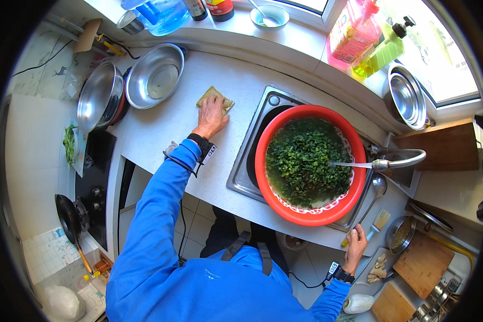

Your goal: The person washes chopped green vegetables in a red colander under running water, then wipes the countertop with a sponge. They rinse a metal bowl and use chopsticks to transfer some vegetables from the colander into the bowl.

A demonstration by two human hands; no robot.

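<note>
My left hand (211, 116) presses a yellowish cleaning pad (207, 95) against the white countertop (177, 129), with the fingers bent over it. At the counter's front edge, right of the sink (241, 181), is my right hand (355, 246). Its fingers are curled at the handle of a metal ladle (380, 184); whether they grip it cannot be made out. A large red basin (312, 219) sits over the sink, filled with water and chopped green leaves (310, 161). Water runs into it from the curved faucet (402, 159).
Two metal basins, one (157, 76) on the counter and another (98, 96), stand at left beside a black cooktop (96, 177). Soap bottles (382, 52) line the windowsill. A brush (378, 223), a metal bowl (401, 235) and cutting boards (422, 259) lie at right.
</note>
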